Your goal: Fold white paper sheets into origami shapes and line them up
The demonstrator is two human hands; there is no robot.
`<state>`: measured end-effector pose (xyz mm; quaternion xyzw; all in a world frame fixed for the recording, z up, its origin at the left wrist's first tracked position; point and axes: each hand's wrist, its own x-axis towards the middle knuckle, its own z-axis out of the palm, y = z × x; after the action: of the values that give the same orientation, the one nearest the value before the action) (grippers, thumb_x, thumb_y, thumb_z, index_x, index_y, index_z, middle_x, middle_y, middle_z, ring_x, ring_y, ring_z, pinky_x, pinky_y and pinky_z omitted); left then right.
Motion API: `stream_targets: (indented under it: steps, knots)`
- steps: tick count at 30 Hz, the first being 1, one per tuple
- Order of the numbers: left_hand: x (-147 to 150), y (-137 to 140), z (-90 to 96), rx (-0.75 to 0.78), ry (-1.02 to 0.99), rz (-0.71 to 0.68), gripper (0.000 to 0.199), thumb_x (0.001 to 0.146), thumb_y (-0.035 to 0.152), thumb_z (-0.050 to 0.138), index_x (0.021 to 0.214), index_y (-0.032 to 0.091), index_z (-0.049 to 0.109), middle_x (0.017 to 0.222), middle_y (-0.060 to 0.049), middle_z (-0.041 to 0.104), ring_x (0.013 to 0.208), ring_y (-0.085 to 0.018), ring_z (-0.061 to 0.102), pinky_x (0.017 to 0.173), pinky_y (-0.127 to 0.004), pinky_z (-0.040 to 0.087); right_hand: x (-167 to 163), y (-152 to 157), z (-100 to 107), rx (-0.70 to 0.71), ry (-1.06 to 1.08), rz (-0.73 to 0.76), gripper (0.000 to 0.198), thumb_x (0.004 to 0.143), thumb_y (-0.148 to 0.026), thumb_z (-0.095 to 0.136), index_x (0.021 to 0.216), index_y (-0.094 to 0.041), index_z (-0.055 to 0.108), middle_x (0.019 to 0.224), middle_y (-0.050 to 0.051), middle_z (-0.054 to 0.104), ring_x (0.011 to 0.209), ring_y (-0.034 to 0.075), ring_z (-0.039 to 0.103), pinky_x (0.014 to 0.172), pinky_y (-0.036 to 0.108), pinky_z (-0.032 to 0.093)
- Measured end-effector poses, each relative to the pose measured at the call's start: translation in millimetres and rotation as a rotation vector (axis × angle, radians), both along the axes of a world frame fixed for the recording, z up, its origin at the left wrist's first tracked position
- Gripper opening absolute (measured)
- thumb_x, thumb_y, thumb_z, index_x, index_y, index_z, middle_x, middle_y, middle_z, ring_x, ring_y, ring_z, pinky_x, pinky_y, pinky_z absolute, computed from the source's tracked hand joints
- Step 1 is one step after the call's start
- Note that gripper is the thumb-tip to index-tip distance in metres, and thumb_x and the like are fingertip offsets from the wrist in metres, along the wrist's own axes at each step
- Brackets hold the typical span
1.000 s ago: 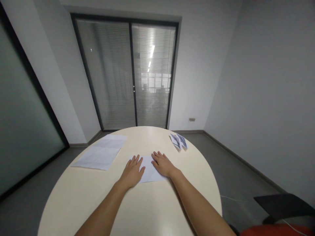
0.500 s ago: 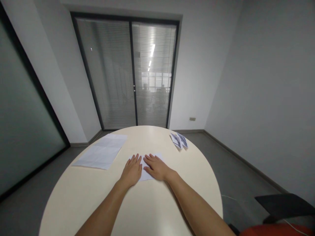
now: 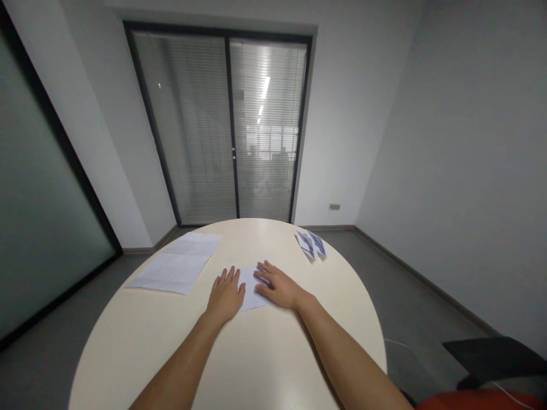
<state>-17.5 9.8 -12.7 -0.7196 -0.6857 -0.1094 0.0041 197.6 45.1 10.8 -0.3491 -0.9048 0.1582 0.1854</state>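
Note:
A white sheet of folded paper (image 3: 250, 287) lies flat on the round cream table (image 3: 239, 364). My left hand (image 3: 225, 295) rests palm down on its left part, fingers spread and pointing away from me. My right hand (image 3: 278, 286) presses flat on its right part, fingers pointing left across the sheet. Both hands hide much of the paper; only a strip between them shows.
A larger creased white sheet (image 3: 177, 263) lies at the table's left. Small folded printed papers (image 3: 311, 245) sit near the far right edge. A black chair (image 3: 496, 356) stands low right. Glass doors with blinds (image 3: 226, 125) close off the back.
My hands moved closer together over the sheet, then my right hand slid back a little to the right. Less of the paper shows than a second ago.

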Motion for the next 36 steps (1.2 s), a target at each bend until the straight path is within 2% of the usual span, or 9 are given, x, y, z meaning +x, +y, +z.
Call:
stream_targets:
  steps: [2,4,7,11,17,20,23,28,36]
  knots:
    - [-2.9,1.7,1.6,0.014,-0.015,0.013,0.057,0.099,0.035,0.039,0.149,0.008,0.046,0.159,-0.018,0.039,0.148,-0.037,0.033,0.119,-0.052,0.03,-4.2,-3.9,1.6,-0.064,-0.052,0.065,0.078,0.091,-0.068,0.054,0.15,-0.019,0.048,0.162,0.017,0.032,0.151,0.034,0.027,0.123,0.053,0.02]
    - [-5.1,3.1,3.0,0.032,-0.05,-0.004,0.056,0.099,0.032,0.039,0.149,0.008,0.046,0.157,-0.019,0.042,0.148,-0.035,0.035,0.119,-0.052,0.03,-6.6,-5.5,2.0,-0.105,-0.107,0.056,0.094,0.082,-0.077,0.058,0.155,-0.02,0.041,0.163,0.017,0.028,0.151,0.037,0.024,0.123,0.056,0.017]
    - [-5.9,2.5,4.8,0.037,-0.114,-0.092,0.054,0.099,0.029,0.039,0.15,0.01,0.045,0.157,-0.017,0.043,0.147,-0.032,0.037,0.12,-0.05,0.029,-4.7,-3.4,0.7,-0.136,-0.14,-0.012,0.1,0.082,-0.08,0.054,0.158,-0.018,0.033,0.165,0.016,0.023,0.153,0.038,0.017,0.123,0.055,0.014]
    - [-3.4,-3.8,8.8,-0.022,-0.149,-0.24,0.054,0.1,0.035,0.039,0.15,0.016,0.047,0.158,-0.012,0.043,0.149,-0.028,0.034,0.122,-0.047,0.027,3.9,1.5,-2.2,-0.152,-0.149,-0.135,0.093,0.089,-0.077,0.045,0.159,-0.017,0.031,0.166,0.015,0.02,0.154,0.037,0.014,0.123,0.055,0.012]
    - [-3.6,-10.2,11.1,-0.077,-0.153,-0.317,0.06,0.094,0.053,0.051,0.148,0.028,0.051,0.163,-0.01,0.034,0.152,-0.033,0.026,0.123,-0.053,0.022,11.3,2.9,-0.8,-0.113,-0.144,-0.258,0.07,0.099,-0.06,0.043,0.156,-0.02,0.038,0.164,0.015,0.027,0.153,0.035,0.019,0.121,0.061,0.009]
    - [-5.1,-8.9,9.8,-0.071,-0.153,-0.303,0.059,0.094,0.058,0.05,0.147,0.03,0.052,0.162,-0.009,0.035,0.152,-0.034,0.027,0.122,-0.053,0.024,10.4,2.2,2.1,-0.028,-0.106,-0.207,0.053,0.102,-0.049,0.042,0.147,-0.022,0.052,0.159,0.015,0.039,0.15,0.033,0.028,0.12,0.063,0.009]
    - [-5.7,-6.9,8.9,-0.041,-0.132,-0.243,0.058,0.096,0.057,0.048,0.146,0.029,0.054,0.16,-0.01,0.038,0.15,-0.035,0.03,0.121,-0.053,0.027,7.3,1.0,3.9,0.008,-0.051,-0.075,0.049,0.101,-0.049,0.045,0.139,-0.024,0.061,0.154,0.014,0.048,0.146,0.032,0.037,0.12,0.06,0.018]
    - [-6.0,-5.7,10.6,0.011,-0.125,-0.203,0.056,0.096,0.055,0.048,0.143,0.026,0.057,0.156,-0.012,0.044,0.147,-0.035,0.036,0.119,-0.053,0.03,3.4,-0.3,3.2,0.001,-0.024,0.02,0.057,0.095,-0.052,0.055,0.143,-0.02,0.058,0.152,0.017,0.048,0.142,0.034,0.044,0.118,0.055,0.029]
    - [-7.0,-5.2,14.0,0.058,-0.201,-0.193,0.049,0.098,0.051,0.045,0.127,0.022,0.071,0.145,-0.01,0.059,0.139,-0.033,0.049,0.116,-0.044,0.036,9.2,7.3,-2.7,0.015,0.034,0.038,0.045,0.097,-0.04,0.053,0.136,-0.021,0.064,0.146,0.013,0.057,0.138,0.027,0.051,0.116,0.043,0.036]
